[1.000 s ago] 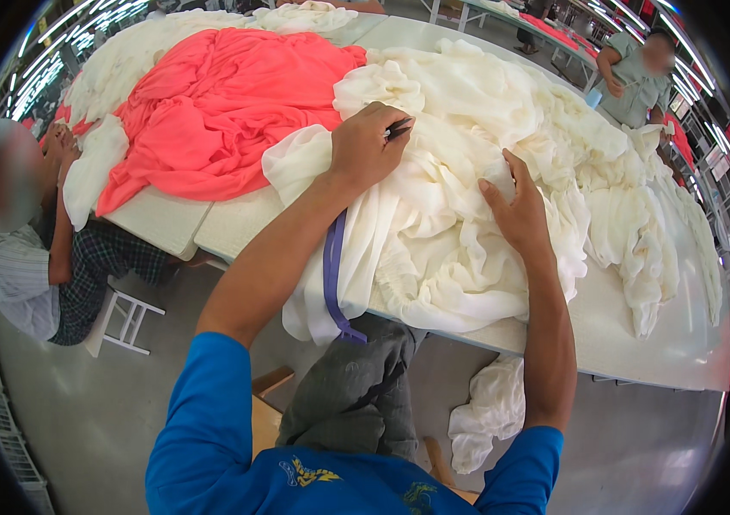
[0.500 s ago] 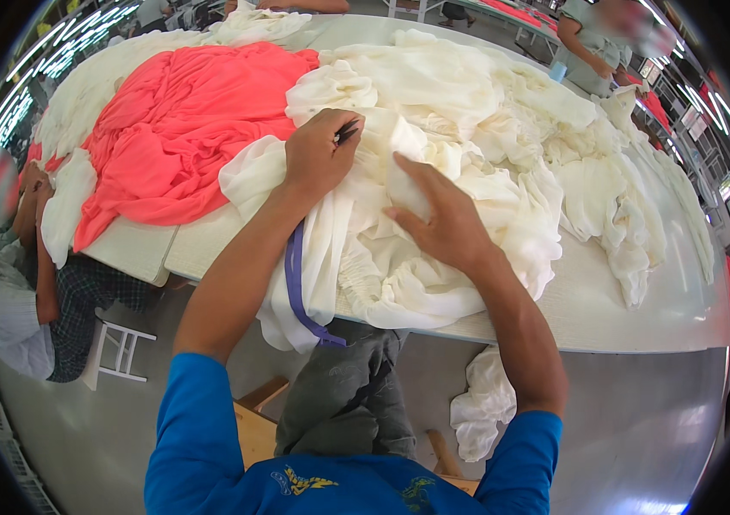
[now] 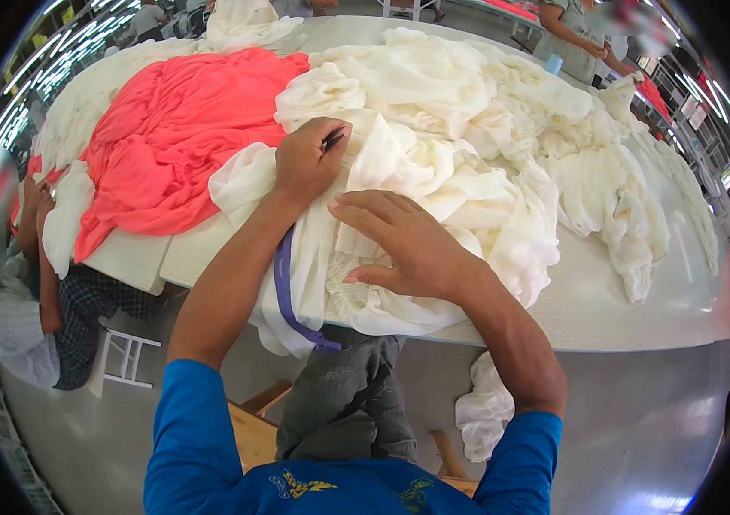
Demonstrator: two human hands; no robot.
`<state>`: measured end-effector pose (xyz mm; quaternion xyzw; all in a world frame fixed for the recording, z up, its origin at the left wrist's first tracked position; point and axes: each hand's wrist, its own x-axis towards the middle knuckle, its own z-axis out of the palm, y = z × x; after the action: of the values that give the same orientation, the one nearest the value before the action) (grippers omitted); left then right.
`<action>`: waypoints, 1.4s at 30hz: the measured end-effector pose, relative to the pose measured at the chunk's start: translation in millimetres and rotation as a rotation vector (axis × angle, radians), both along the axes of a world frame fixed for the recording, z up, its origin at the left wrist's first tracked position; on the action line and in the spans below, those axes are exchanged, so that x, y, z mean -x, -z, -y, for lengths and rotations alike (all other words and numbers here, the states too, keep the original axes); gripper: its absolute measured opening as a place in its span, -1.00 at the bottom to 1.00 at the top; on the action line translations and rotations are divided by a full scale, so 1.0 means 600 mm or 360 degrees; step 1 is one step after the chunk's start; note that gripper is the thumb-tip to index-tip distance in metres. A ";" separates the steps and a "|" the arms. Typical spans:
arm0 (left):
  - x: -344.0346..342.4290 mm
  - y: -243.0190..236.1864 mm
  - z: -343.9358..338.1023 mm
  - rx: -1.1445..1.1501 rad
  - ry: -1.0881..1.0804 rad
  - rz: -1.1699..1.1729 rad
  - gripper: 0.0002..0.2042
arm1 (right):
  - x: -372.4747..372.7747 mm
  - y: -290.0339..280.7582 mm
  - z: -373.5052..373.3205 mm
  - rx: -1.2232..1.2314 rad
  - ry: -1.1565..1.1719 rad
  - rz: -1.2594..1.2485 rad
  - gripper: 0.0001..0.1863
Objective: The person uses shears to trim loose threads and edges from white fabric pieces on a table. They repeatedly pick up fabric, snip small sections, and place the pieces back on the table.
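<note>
My left hand [image 3: 309, 159] is closed over the cream fabric. A small black pointed tool [image 3: 333, 138] sticks out of its fist, mostly hidden by the fingers, so its exact kind does not show. My right hand [image 3: 404, 240] lies palm down with fingers stretched, over or on the gathered cream cloth [image 3: 459, 210] in front of me; whether it presses the cloth I cannot tell. Below my left wrist a purple strap [image 3: 282, 283] hangs down across a cream piece and past the table edge.
A coral-red fabric heap [image 3: 185, 129] lies to the left, and more cream fabric [image 3: 605, 189] to the right on the table [image 3: 640, 318]. A cream cloth [image 3: 483, 412] lies on the floor. A person [image 3: 21, 292] sits at the left; another person [image 3: 571, 39] stands far right.
My right hand has moved left and down, turning palm down toward my left hand. My left hand has shifted slightly left, still closed round the black tool.
</note>
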<state>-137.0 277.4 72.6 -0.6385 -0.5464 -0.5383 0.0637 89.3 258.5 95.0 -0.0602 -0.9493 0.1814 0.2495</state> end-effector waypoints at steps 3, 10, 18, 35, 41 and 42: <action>0.001 0.004 -0.003 0.0012 -0.0021 0.0001 -0.88 | -0.003 0.001 -0.004 -0.0039 0.0093 0.0009 -0.22; 0.000 0.007 -0.007 -0.0049 0.0006 -0.0005 -0.85 | -0.005 0.010 -0.021 0.0019 0.0405 0.0222 -0.44; -0.004 0.006 0.000 0.0009 -0.0028 0.0035 -0.86 | -0.003 -0.026 -0.002 0.0254 0.0776 0.0501 -0.45; -0.003 0.003 0.005 0.0029 -0.0029 -0.0010 -0.89 | 0.001 0.003 -0.017 0.0315 0.0723 0.0267 -0.69; -0.004 0.003 0.004 0.0041 -0.0006 -0.0030 -0.90 | 0.001 0.010 -0.021 0.0226 0.0727 0.0246 -0.76; -0.003 0.004 0.003 0.0036 0.0005 -0.0029 -0.90 | 0.002 0.012 -0.023 0.0198 0.0731 0.0245 -0.78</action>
<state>-135.3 275.4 70.3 -0.6449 -0.5508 -0.5263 0.0607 88.2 272.6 87.7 -0.3033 -0.9139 0.1729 0.2069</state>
